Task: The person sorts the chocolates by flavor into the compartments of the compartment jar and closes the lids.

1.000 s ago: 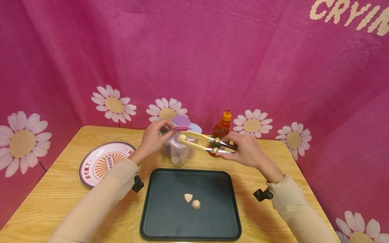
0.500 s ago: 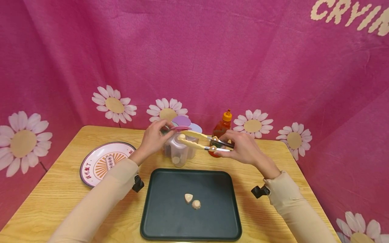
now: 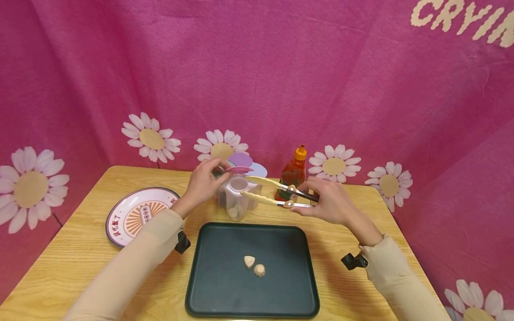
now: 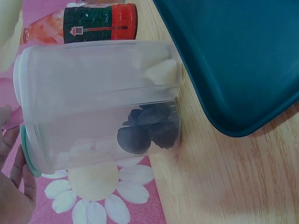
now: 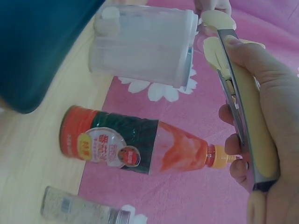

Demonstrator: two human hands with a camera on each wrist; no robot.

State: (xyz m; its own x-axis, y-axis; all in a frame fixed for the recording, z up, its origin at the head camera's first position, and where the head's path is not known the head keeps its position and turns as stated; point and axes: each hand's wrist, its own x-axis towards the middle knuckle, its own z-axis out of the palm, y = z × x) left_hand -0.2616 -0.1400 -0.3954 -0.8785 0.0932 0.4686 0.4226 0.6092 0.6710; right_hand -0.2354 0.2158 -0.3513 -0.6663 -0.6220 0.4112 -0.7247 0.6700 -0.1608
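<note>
At the back of the table stands a clear container (image 3: 232,196) with several compartments and coloured lids. My left hand (image 3: 205,180) pinches its raised pink lid (image 3: 239,170). Beneath that lid, a round opening shows, with pale pieces (image 4: 163,72) at the bottom. Dark pieces (image 4: 154,126) lie in a neighbouring compartment. My right hand (image 3: 327,200) grips a pair of tongs (image 3: 267,182) with cream tips. The tips are spread apart beside the opening, nothing between them. Two small beige pieces, one triangular (image 3: 249,261) and one round (image 3: 259,270), lie on the dark green tray (image 3: 217,290).
A sauce bottle (image 3: 295,171) with an orange cap stands right of the container, behind the tongs. In the right wrist view, a small clear jar (image 5: 74,205) stands beside it. A white patterned plate (image 3: 120,211) lies at left. A pink curtain (image 3: 257,89) hangs behind the table.
The tongs have spread and let go of a small pale ball, which is gone from their tips. They moved slightly right. The left hand and lid have stayed put.
</note>
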